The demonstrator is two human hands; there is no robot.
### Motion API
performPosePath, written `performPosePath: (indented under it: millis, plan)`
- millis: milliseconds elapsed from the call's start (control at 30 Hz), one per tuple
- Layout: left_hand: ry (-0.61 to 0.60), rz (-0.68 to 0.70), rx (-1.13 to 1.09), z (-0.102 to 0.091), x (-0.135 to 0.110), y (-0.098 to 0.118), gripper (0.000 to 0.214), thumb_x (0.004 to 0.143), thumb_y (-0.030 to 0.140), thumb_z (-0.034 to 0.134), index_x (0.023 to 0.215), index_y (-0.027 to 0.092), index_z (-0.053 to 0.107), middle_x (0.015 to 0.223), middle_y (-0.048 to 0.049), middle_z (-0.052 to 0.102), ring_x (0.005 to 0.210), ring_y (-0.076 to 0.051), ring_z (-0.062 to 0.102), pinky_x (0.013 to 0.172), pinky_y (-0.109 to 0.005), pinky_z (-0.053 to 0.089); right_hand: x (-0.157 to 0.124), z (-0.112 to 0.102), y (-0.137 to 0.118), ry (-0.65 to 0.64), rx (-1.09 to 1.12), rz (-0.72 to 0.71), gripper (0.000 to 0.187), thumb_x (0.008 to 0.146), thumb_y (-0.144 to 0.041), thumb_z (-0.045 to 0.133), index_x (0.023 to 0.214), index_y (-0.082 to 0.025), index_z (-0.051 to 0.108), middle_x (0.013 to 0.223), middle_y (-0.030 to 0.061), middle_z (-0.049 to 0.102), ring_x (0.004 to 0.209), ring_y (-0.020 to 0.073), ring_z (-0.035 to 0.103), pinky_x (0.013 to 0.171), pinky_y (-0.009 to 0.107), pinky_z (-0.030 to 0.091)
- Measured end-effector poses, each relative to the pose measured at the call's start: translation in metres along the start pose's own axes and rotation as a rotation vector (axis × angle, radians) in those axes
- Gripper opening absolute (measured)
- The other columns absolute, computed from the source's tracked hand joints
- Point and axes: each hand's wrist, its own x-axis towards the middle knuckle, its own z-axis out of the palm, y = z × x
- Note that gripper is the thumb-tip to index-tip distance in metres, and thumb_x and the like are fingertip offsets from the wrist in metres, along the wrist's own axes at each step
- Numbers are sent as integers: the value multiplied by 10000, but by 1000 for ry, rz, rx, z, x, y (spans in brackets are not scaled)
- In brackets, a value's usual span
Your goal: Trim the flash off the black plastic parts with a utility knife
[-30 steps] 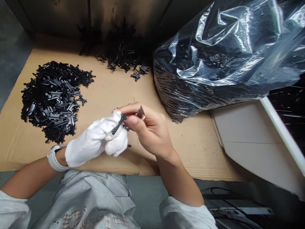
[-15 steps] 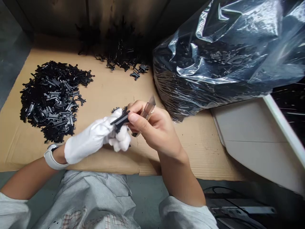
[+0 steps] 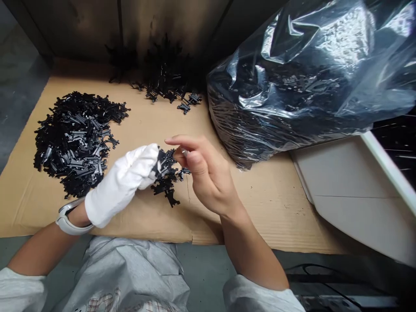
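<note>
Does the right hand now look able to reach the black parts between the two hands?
Probably yes: the right hand is beside the black parts, with nothing visible blocking its side.

We see our left hand (image 3: pixel 126 177) in a white cloth glove at a small heap of black, branched plastic parts (image 3: pixel 169 195) on the brown cardboard-covered bench (image 3: pixel 276 216); its grip is hidden. Our bare right hand (image 3: pixel 211 177) holds a small silvery piece (image 3: pixel 185 152), mostly covered. Left lies a large black pile of similar parts (image 3: pixel 74 143); right, a bulging, shiny clear plastic bag (image 3: pixel 292 95) holds dark pieces.
</note>
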Motion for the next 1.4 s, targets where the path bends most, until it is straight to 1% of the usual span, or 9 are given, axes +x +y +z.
performPosePath:
  millis: [133, 300, 400, 600, 733, 833, 1067, 1267, 1400]
  plan:
    - [14, 97, -34, -2, -2, -9, 254, 958, 189, 418, 1062, 180, 649, 1079, -60, 747, 1002, -158, 709, 913, -257, 579, 1, 4, 3, 1, -191, -223, 257, 1025, -303, 438, 1208, -267, 614, 1124, 21, 737, 931, 140, 698, 810, 273, 555]
    - [50, 324, 124, -4, -1, -14, 274, 920, 121, 487, 1134, 171, 649, 1135, -27, 757, 1026, -129, 714, 932, -203, 571, 2, 7, 4, 40, -239, -309, 253, 1016, -273, 457, 1214, -268, 615, 944, 7, 743, 746, 127, 663, 685, 259, 536]
    - [29, 242, 86, -4, 0, -9, 267, 931, 158, 449, 1083, 181, 667, 1062, -12, 768, 970, -126, 722, 899, -208, 587, 1, 6, 4, 43, -245, -325, 255, 1012, -264, 468, 1220, -251, 615, 844, 2, 715, 686, 123, 618, 638, 255, 507]
    - [-41, -128, -294, 4, 0, 2, 203, 958, 274, 416, 946, 217, 610, 936, -22, 708, 907, -150, 689, 851, -273, 602, 1, 6, 4, 54, -284, -362, 271, 1019, -279, 451, 1237, -247, 608, 795, 1, 680, 652, 126, 571, 613, 264, 476]
    - [1, -89, -352, 5, 3, 9, 210, 949, 282, 426, 776, 228, 531, 710, 29, 599, 655, -101, 597, 662, -218, 580, 1, 7, 5, 60, -288, -376, 264, 1016, -284, 463, 1218, -225, 622, 748, -8, 634, 623, 114, 532, 581, 252, 446]
    - [59, -45, -344, 3, 6, 13, 221, 942, 236, 442, 733, 228, 515, 660, 52, 560, 597, -74, 548, 596, -169, 538, 1, 7, 5, 63, -283, -383, 276, 1019, -291, 456, 1217, -213, 632, 730, -11, 613, 615, 108, 520, 572, 245, 435]
    - [67, -48, -289, 4, 5, 15, 224, 949, 204, 428, 737, 228, 495, 660, 42, 548, 593, -84, 542, 580, -183, 539, -1, 6, 4, 79, -309, -333, 333, 1029, -348, 410, 1255, -261, 638, 714, -2, 609, 603, 128, 524, 565, 270, 428]
    - [33, -115, -347, 2, 3, 18, 301, 970, 389, 444, 728, 227, 520, 650, 28, 550, 563, -97, 510, 534, -208, 526, -4, 7, 5, 110, -351, -306, 343, 1024, -387, 409, 1228, -277, 662, 669, -4, 574, 585, 134, 535, 543, 279, 420]
    - [42, -95, -310, 1, 1, 18, 295, 962, 366, 462, 706, 226, 504, 661, 17, 611, 570, -103, 574, 553, -208, 553, 0, 5, 3, 170, -335, -290, 289, 1018, -323, 444, 1201, -290, 666, 761, 0, 644, 620, 132, 562, 574, 280, 447]
